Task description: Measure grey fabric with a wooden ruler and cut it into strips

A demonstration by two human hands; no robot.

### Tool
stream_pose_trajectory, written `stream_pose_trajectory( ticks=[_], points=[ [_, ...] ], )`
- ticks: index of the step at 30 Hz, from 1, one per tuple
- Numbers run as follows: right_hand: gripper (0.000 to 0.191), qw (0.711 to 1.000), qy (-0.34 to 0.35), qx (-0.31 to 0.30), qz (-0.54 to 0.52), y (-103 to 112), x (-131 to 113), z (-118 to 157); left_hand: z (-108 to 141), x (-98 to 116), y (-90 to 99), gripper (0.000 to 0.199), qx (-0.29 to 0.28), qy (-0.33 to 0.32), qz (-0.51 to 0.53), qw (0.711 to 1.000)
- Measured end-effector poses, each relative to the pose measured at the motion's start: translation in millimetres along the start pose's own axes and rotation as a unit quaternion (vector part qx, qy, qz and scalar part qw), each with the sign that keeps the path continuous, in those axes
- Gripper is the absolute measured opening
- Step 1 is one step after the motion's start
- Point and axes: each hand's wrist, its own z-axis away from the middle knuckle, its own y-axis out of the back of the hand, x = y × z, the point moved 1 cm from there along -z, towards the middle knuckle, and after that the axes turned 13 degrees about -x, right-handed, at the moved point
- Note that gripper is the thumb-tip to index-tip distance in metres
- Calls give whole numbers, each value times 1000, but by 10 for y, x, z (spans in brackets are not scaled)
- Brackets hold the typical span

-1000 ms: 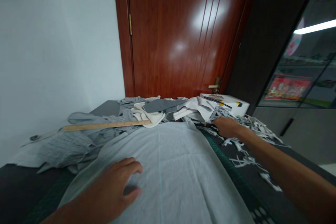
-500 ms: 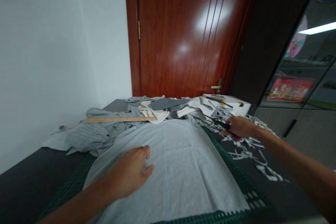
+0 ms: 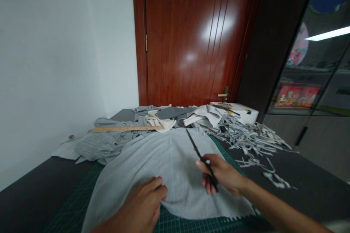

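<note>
Cloth (image 3: 153, 160), pale grey, broad, at six o'clock. My left hand (image 3: 144, 202) pinches its near edge, presumably for control; right hand (image 3: 222, 173), five o'clock, closed round long black scissors' (image 3: 210, 172) handles.

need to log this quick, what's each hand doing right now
Left hand: closed, fingers pinching the near edge of the pale cloth.
Right hand: closed around the handles of the black scissors.
</note>
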Motion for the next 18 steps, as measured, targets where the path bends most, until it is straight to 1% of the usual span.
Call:
stream_pose_trajectory(
  ticks=[3,5,7,8,9,11,13,15,17,18],
  points=[
    [68,998,3,-49,-27,-302,47,-10,-22,39,1,24,30,68,-19,997],
    [69,996,6,-76,-40,-455,48,26,-21,55,35,22,59,104,-6,993],
    [71,996,-4,-80,-32,-561,24,68,-25,63,80,19,94,109,30,989],
    [71,998,-13,-68,-12,-594,5,85,-32,65,99,17,110,102,58,987],
    [72,999,-21,-45,21,-615,-16,97,-43,67,111,16,119,95,93,984],
    [67,993,-24,15,118,-625,-51,102,-75,69,114,16,108,91,172,975],
    [50,977,-6,57,207,-604,-58,82,-109,71,92,16,82,93,245,961],
    [36,968,27,59,244,-563,-27,43,-126,73,59,14,80,81,292,950],
    [32,967,53,51,244,-512,26,1,-105,75,16,12,102,54,316,942],
    [33,968,60,49,239,-486,51,-16,-77,76,-14,16,114,39,321,939]
  ],
)
